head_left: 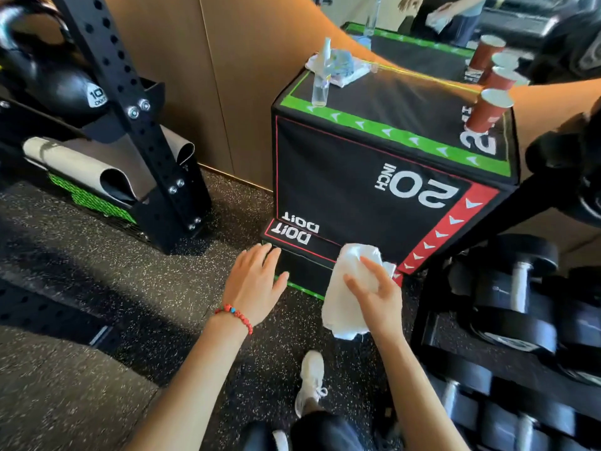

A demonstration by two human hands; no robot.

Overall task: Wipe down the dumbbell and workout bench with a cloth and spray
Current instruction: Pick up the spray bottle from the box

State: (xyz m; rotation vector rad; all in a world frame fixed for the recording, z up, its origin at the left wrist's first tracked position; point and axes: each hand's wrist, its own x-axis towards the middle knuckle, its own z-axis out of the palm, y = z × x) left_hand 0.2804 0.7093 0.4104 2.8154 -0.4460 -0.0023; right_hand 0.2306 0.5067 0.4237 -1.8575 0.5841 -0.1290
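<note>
My right hand [377, 292] holds a crumpled white cloth [349, 294] in front of the lower side of a black padded plyo box [364, 177] marked "20 INCH". My left hand [255, 284] hovers with fingers spread beside the box's lower left corner, holding nothing. A clear spray bottle [322, 76] stands upright on the box top near its far left corner. Black dumbbells [517, 297] lie on a rack at the right, beside my right hand.
Another cloth [341, 66] lies behind the bottle. Red paper cups [487, 109] stand on the box's right side against a mirror. A black rack post [143, 125] with a kettlebell [65, 83] stands at left. My white shoe [310, 382] is on the speckled rubber floor [130, 271].
</note>
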